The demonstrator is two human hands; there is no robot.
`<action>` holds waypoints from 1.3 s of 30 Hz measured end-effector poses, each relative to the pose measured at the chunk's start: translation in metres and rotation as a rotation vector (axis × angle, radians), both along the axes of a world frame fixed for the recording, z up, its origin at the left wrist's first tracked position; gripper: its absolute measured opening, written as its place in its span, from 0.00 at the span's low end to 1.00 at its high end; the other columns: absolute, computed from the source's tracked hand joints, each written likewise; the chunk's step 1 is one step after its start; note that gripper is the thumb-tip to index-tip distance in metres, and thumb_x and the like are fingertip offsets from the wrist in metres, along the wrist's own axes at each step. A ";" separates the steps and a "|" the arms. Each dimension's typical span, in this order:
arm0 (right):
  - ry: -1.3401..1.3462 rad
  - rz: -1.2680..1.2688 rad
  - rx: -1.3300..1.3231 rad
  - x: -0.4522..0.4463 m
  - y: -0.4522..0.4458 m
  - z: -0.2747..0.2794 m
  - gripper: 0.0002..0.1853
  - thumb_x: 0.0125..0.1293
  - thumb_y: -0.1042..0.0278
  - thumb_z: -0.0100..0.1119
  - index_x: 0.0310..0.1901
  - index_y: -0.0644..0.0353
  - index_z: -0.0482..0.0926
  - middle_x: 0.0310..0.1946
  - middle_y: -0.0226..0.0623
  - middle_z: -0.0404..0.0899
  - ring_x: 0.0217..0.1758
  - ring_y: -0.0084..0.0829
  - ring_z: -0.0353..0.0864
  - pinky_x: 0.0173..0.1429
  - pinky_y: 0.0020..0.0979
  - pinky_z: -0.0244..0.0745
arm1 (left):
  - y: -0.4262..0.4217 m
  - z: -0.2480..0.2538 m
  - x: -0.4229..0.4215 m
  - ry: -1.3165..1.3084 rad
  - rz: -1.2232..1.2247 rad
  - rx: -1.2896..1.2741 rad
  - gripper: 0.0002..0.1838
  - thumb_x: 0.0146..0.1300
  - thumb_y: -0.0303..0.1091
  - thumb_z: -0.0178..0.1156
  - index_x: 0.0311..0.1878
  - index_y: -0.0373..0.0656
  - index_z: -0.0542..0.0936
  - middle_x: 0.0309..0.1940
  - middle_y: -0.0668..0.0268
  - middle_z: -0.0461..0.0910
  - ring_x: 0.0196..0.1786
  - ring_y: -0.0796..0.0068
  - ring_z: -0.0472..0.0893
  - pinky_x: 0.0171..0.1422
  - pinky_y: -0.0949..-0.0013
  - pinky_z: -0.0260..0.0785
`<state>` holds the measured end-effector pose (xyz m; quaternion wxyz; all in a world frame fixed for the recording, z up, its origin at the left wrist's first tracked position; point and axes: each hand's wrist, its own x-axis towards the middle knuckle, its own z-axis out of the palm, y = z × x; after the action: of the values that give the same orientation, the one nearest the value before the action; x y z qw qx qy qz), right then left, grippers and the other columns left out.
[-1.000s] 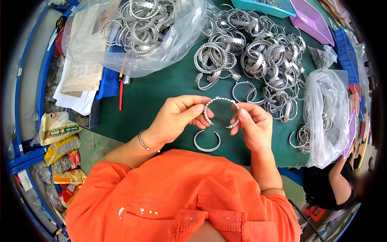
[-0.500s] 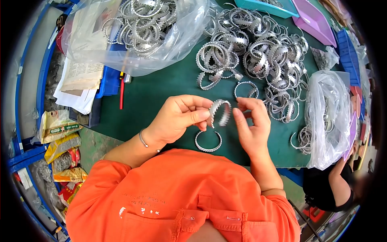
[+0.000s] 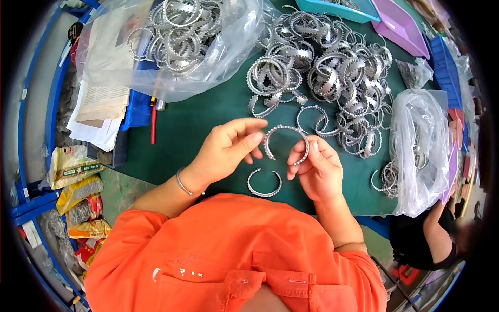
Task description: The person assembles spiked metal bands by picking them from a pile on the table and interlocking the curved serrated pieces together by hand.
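My right hand pinches a silvery cuff bracelet with notched edges by its right side; its gap faces down toward me. Left of it, my left hand has thumb and fingers apart and holds nothing, its fingertips close to the cuff's left side. Below the hands, a second open cuff bracelet lies on the green table. Just beyond my right hand, a cuff bracelet rests at the edge of a large heap of similar bracelets.
A clear plastic bag full of bracelets lies at the far left, beside papers and a red pen. Another plastic bag lies on the right. Teal and purple trays stand far right. A person in black is at right.
The cuff bracelet has passed from my left hand to my right and turned so its round outline faces me. My left fingers have come off it.
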<state>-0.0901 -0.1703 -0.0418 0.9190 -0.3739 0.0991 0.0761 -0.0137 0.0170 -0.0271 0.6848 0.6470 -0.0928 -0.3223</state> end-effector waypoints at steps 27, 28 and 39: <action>0.141 -0.040 -0.087 0.005 -0.002 -0.006 0.13 0.67 0.62 0.45 0.37 0.64 0.74 0.24 0.31 0.72 0.21 0.21 0.66 0.27 0.20 0.62 | 0.002 0.006 -0.001 0.123 -0.013 -0.171 0.14 0.63 0.26 0.50 0.51 0.33 0.73 0.33 0.62 0.78 0.31 0.77 0.79 0.35 0.75 0.75; 0.139 -0.038 -0.087 0.005 -0.003 -0.005 0.13 0.67 0.62 0.45 0.37 0.64 0.74 0.24 0.31 0.72 0.21 0.21 0.66 0.27 0.20 0.62 | 0.003 0.007 -0.001 0.102 -0.018 -0.164 0.14 0.63 0.26 0.50 0.51 0.33 0.73 0.33 0.62 0.78 0.31 0.78 0.79 0.36 0.76 0.75; 0.109 0.042 -0.263 0.003 -0.006 0.002 0.15 0.68 0.62 0.43 0.37 0.66 0.75 0.16 0.25 0.66 0.19 0.16 0.61 0.23 0.17 0.55 | 0.003 0.009 -0.001 0.149 -0.016 -0.161 0.13 0.64 0.27 0.51 0.50 0.32 0.73 0.30 0.62 0.78 0.30 0.77 0.79 0.34 0.76 0.75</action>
<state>-0.0871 -0.1765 -0.0396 0.8537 -0.4882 0.1499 0.1020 -0.0148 0.0204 -0.0182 0.7371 0.5632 -0.0723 -0.3664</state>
